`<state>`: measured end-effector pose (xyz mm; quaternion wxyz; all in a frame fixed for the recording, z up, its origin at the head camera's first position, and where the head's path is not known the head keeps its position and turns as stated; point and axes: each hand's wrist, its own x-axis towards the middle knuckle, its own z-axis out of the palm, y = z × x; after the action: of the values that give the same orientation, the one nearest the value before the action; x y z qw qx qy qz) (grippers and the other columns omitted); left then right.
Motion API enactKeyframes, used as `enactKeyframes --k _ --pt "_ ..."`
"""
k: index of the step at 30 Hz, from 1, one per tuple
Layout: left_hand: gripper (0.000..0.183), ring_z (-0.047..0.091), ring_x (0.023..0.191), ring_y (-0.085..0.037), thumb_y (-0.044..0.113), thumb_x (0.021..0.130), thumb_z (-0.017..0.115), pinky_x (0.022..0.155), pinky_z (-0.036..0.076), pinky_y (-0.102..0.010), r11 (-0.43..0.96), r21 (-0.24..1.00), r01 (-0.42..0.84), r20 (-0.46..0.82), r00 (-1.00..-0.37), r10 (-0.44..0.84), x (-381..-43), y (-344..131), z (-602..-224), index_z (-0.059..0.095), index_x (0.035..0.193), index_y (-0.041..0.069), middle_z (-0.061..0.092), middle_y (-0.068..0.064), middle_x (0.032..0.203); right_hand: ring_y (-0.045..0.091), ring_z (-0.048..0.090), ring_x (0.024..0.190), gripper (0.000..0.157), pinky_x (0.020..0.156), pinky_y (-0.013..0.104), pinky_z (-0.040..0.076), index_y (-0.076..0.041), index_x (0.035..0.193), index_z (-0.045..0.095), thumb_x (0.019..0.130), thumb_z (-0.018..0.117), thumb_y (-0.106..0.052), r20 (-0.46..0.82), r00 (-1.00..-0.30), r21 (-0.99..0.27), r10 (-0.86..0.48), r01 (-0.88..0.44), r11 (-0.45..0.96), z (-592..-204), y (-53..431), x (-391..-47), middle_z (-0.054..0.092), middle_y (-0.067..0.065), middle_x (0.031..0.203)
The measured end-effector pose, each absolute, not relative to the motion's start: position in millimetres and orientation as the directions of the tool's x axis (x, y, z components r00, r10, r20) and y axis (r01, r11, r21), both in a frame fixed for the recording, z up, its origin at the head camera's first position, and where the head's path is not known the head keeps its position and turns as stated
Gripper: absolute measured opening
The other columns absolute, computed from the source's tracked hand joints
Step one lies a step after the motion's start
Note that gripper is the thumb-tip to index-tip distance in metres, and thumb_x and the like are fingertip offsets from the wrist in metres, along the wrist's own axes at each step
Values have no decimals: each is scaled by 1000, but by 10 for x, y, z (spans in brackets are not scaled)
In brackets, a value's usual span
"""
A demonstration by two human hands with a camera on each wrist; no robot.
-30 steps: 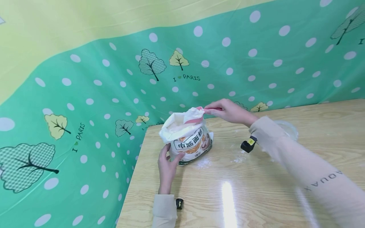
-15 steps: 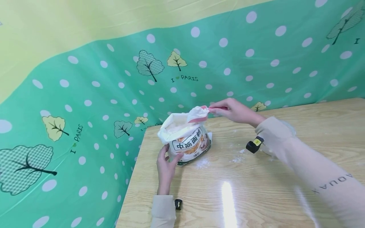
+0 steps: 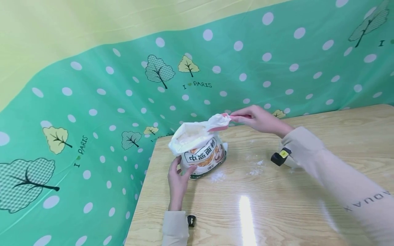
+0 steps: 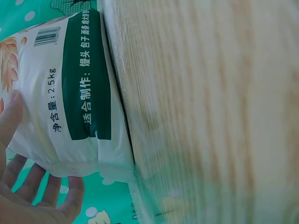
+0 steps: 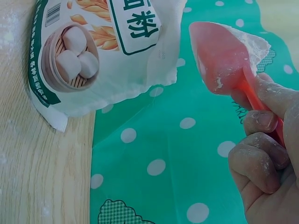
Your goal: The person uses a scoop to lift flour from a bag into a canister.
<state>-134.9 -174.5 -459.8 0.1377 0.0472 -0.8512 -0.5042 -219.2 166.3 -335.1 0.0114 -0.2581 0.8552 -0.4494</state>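
Note:
A white flour bag (image 3: 200, 155) stands with its top rolled down, and flour shows inside. My left hand (image 3: 178, 181) grips its lower left side. In the left wrist view the thumb (image 4: 11, 114) lies on the bag's front, with the fingers bent round its side. My right hand (image 3: 258, 119) holds a pink scoop (image 3: 220, 128) by its handle, just above the bag's right rim. White flour (image 5: 254, 46) heaps up in the scoop, and some flour dusts the fingers (image 5: 261, 158) in the right wrist view.
Flour is spilled on the wooden table (image 3: 215, 212) right of the bag (image 3: 255, 169). A clear bowl (image 3: 289, 162) stands mostly hidden behind the right sleeve. A green and yellow dotted curtain (image 3: 123, 95) hangs along the table's back and left.
My right hand has moved rightward with the loaded scoop, from over the bag's opening to its right rim. My left hand keeps its grip on the bag.

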Motion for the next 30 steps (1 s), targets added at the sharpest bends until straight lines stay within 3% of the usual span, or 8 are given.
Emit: enactKeyframes --k 12,19,25,30 --pt "73 49 132 -25 33 75 86 104 48 -46 484 872 67 196 -956 -220 -1345 -1751 -4590 55 139 14 56 -7 141 11 32 51 32 50 28 37 -5 128 66 101 59 -20 211 -873 -780 -440 -422 462 -3368 1785 -2120 69 9 93" --pt "73 49 131 -24 34 75 86 104 48 -46 484 873 60 188 -957 -219 -1342 -1758 -4595 55 139 15 56 -7 140 12 36 55 31 56 26 42 -5 127 67 101 59 -18 218 -877 -777 -429 -422 467 -3398 1870 -2079 72 12 115" --pt "73 49 132 -25 35 76 86 104 48 -46 493 868 61 190 -958 -215 -1340 -1766 -4599 55 139 15 55 -7 141 12 33 55 29 58 26 41 -6 124 69 99 62 -19 250 -871 -761 -424 -447 471 -3380 1933 -2031 74 12 107" --pt "75 49 132 -25 37 76 85 104 48 -46 496 866 61 189 -959 -213 -1342 -1768 -4607 54 140 15 55 -7 142 14 38 60 30 58 26 40 -6 126 68 99 62 -18 228 -883 -769 -410 -421 481 -3373 1976 -1986 73 13 98"
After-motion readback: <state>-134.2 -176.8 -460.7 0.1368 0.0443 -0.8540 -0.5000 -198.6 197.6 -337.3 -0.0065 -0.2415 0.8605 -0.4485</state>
